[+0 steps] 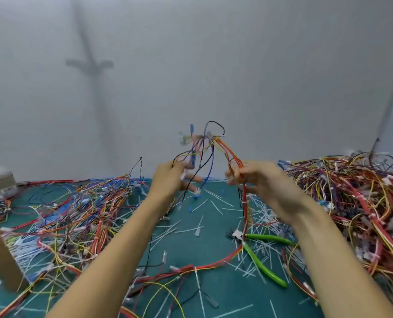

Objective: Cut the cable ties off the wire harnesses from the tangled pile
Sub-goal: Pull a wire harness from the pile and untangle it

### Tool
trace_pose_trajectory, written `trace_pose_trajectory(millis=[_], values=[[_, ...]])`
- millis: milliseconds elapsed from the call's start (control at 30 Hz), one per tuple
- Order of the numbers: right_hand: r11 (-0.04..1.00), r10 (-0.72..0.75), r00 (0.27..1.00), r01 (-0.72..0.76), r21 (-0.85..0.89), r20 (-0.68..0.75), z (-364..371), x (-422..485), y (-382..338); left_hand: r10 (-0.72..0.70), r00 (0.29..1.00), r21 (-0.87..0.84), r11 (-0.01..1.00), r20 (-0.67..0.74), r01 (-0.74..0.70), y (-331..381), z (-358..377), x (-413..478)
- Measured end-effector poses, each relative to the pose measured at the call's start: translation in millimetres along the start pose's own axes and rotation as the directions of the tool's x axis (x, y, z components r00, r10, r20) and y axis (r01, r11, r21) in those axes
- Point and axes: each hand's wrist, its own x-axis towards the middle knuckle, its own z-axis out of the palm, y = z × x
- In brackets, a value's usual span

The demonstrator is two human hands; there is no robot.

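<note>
Here, the left hand (169,180) and right hand (263,180) each grip a harness (213,148) raised above the teal mat (225,291), strewn with white ties (187,230), wire piles (351,203) and green cutters (268,237); a grey wall (236,65) stands behind.

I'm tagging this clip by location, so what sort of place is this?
Probably a workbench for reworking wiring: tangled wire harnesses heaped on a green cutting mat, snipped white cable ties littering it, and green-handled cutters lying below the harness that the left hand and right hand hold up.
</note>
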Motion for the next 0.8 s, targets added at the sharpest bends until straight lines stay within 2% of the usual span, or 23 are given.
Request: trace_pose_trajectory(millis=[67,167,267,333,433,533,600,667,800], values=[[0.984,0.097,0.995,-0.092,-0.151,0.028,0.4,-0.2,3.7,0.007,1.0,-0.146,0.989,-0.003,-0.007,15.1,2.3,-1.0],[0.945,0.182,0.982,-0.158,-0.286,0.06,0.6,-1.3,2.2,0.125,0.992,-0.098,0.987,-0.02,-0.127,28.8,-2.4,2.1],[0.971,0.168,0.985,-0.171,-0.169,-0.027,-4.6,1.0,-3.4,0.249,0.968,-0.056,0.967,-0.022,-0.25,34.1,-9.6,5.5],[0.98,0.12,0.987,-0.135,-0.147,-0.107,-7.1,0.9,-7.7,0.308,0.951,-0.048,0.95,0.001,-0.307,33.6,-12.0,6.6],[0.961,-0.023,0.994,-0.008,-0.276,-0.109,0.3,-1.4,-13.1,0.377,0.925,-0.001,0.926,0.046,-0.377,30.8,-8.1,3.4],[0.889,-0.203,0.972,0.13,-0.439,-0.122,14.0,2.8,-10.4,0.448,0.892,0.132,0.883,0.053,-0.451,27.6,-0.3,-0.1],[0.906,-0.25,0.961,0.189,-0.377,-0.118,19.5,6.0,-5.9,0.474,0.878,0.261,0.842,0.061,-0.473,22.4,-1.5,-0.8],[0.93,-0.292,0.942,0.239,-0.28,-0.163,19.8,7.0,-0.6,0.45,0.887,0.356,0.815,0.107,-0.456,10.1,-9.5,-0.6],[0.958,-0.28,0.891,0.283,-0.045,-0.358,9.9,8.8,5.7,0.168,0.952,0.274,0.932,0.256,-0.238,-22.9,-42.7,-4.6]])
